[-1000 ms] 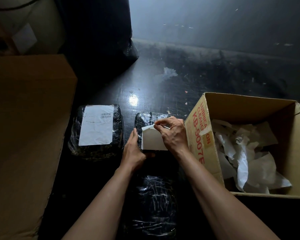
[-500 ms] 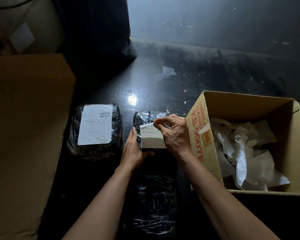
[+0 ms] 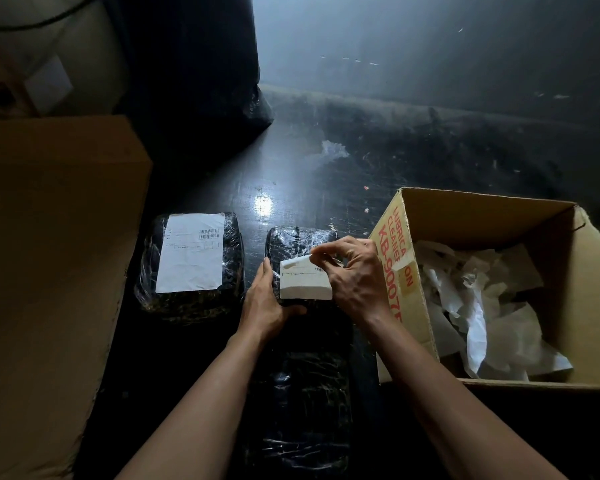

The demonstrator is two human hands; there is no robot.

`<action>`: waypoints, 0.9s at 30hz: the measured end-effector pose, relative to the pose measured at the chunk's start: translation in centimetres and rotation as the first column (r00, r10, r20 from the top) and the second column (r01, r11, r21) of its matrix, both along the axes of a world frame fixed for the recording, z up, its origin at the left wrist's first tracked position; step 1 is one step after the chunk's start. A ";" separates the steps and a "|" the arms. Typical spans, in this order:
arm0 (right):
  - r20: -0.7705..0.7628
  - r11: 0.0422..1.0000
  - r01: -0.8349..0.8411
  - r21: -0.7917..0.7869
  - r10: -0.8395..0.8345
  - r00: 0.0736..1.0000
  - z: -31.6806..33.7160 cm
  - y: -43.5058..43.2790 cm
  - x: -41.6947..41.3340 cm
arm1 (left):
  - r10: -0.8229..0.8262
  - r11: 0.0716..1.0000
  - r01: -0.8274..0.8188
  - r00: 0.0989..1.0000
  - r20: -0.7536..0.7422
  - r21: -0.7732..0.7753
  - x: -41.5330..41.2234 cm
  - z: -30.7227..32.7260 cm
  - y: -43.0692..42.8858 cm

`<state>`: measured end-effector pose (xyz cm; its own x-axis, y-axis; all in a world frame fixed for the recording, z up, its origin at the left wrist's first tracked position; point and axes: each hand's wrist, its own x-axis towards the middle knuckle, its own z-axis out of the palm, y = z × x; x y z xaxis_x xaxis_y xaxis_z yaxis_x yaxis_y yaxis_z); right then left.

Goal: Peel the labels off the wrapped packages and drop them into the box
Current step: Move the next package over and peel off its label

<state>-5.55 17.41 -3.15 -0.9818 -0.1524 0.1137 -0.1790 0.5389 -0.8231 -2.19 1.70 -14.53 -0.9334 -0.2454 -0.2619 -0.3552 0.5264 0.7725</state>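
A dim storeroom or packing area: cardboard boxes (image 3: 56, 258) left and right, black wrapped parcels (image 3: 191, 261) on a scuffed dark floor (image 3: 413, 161)

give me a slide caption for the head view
The right hand peels a label off a wrapped package the left hand steadies
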 end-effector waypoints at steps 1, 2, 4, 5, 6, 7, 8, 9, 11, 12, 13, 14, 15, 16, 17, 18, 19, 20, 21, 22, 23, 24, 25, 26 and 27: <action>0.004 1.000 -0.001 0.001 0.001 1.000 0.1 0.0 0.0 | 0.000 1.000 0.000 1.000 0.000 0.001 0.0 0.0 0.0; 0.008 1.000 0.001 -0.003 -0.001 1.000 0.2 0.0 0.0 | -0.002 1.000 0.002 1.000 0.000 0.000 0.0 0.1 0.0; 0.006 1.000 0.010 -0.014 -0.009 1.000 0.3 -0.1 0.2 | -0.003 1.000 0.003 1.000 -0.001 -0.001 0.0 0.1 0.0; 0.003 1.000 0.016 -0.019 -0.016 1.000 0.3 0.0 0.3 | -0.001 1.000 0.001 1.000 0.003 0.002 0.1 0.1 0.0; -0.002 0.999 0.022 -0.027 -0.022 1.000 0.3 0.0 0.3 | 0.000 1.000 0.000 1.000 0.007 0.002 0.1 0.1 0.0; -0.008 0.999 0.024 -0.032 -0.024 1.000 0.3 0.1 0.3 | -0.001 1.000 0.001 1.000 0.011 -0.001 0.1 0.1 0.0; -0.012 0.999 0.022 -0.030 -0.023 1.000 0.3 0.2 0.2 | -0.003 1.000 0.003 1.000 0.011 -0.006 0.0 0.1 0.1; -0.015 1.000 0.017 -0.021 -0.017 1.000 0.3 0.3 0.2 | -0.005 1.000 0.005 1.000 0.013 -0.012 0.0 0.1 0.0; -0.011 1.000 0.016 -0.014 -0.016 1.000 0.3 0.2 0.4 | -0.004 1.000 0.004 1.000 0.019 -0.019 0.0 0.1 0.0; -0.012 0.999 0.024 -0.034 -0.025 1.000 0.4 0.2 0.4 | -0.002 1.000 0.003 1.000 0.025 -0.021 0.1 0.2 0.0; -0.026 0.997 0.041 -0.072 -0.043 0.999 0.7 0.2 0.3 | 0.001 1.000 -0.001 1.000 0.023 -0.025 0.1 0.2 0.0; -0.054 0.992 0.061 -0.112 -0.068 0.996 1.2 0.2 0.1 | 0.002 0.999 -0.002 1.000 0.018 -0.036 0.1 0.2 0.0; -0.095 0.988 0.077 -0.131 -0.090 0.991 1.8 0.2 -0.5 | 0.001 0.999 0.000 1.000 0.008 -0.050 0.1 0.1 0.0; -0.141 0.989 0.083 -0.122 -0.101 0.985 2.6 0.2 -1.2 | -0.006 0.998 0.006 1.000 0.013 -0.062 0.1 0.3 0.1; -0.179 0.993 0.076 -0.092 -0.092 0.980 3.5 0.3 -1.8 | -0.015 0.997 0.017 0.999 0.029 -0.071 0.1 0.4 0.2; -0.206 0.997 0.055 -0.050 -0.064 0.976 4.3 0.2 -2.4 | -0.023 0.997 0.026 0.999 0.042 -0.079 0.1 0.6 0.3; -0.222 1.000 0.029 0.001 -0.028 0.975 4.8 0.2 -2.8 | -0.029 0.995 0.034 0.998 0.051 -0.089 0.1 0.7 0.3; -0.226 0.998 0.015 0.054 -0.002 0.974 5.1 0.2 -3.0 | -0.037 0.994 0.042 0.998 0.054 -0.103 0.1 0.9 0.3; -0.231 0.995 0.010 0.097 0.012 0.973 5.3 0.4 -3.0 | -0.042 0.992 0.049 0.997 0.061 -0.117 0.1 1.1 0.3; -0.242 0.992 0.012 0.129 0.020 0.970 5.4 0.6 -3.0 | -0.046 0.990 0.054 0.997 0.065 -0.130 0.2 1.5 0.2; -0.257 0.988 0.014 0.154 0.026 0.966 5.4 1.0 -2.9 | -0.050 0.987 0.060 0.996 0.070 -0.146 0.2 1.9 0.2; -0.269 0.985 0.017 0.174 0.031 0.963 5.6 1.4 -2.7 | -0.058 0.984 0.069 0.996 0.072 -0.167 0.3 2.5 0.2; -0.277 0.981 0.021 0.192 0.034 0.960 5.8 1.8 -2.6 | -0.064 0.979 0.075 0.996 0.065 -0.189 0.4 3.1 0.2; -0.282 0.977 0.025 0.214 0.037 0.959 6.1 2.2 -2.3 | -0.071 0.975 0.080 0.996 0.049 -0.209 0.5 3.7 0.3; -0.291 0.970 0.029 0.241 0.044 0.956 6.5 2.5 -2.0 | -0.081 0.970 0.084 0.996 0.022 -0.228 0.6 4.6 0.3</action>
<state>-7.55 19.87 3.38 -0.9092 -0.2183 0.3546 -0.3971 0.7112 -0.5801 -1.59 2.04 -9.92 -0.9498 -0.2225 -0.2198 -0.3122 0.7166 0.6237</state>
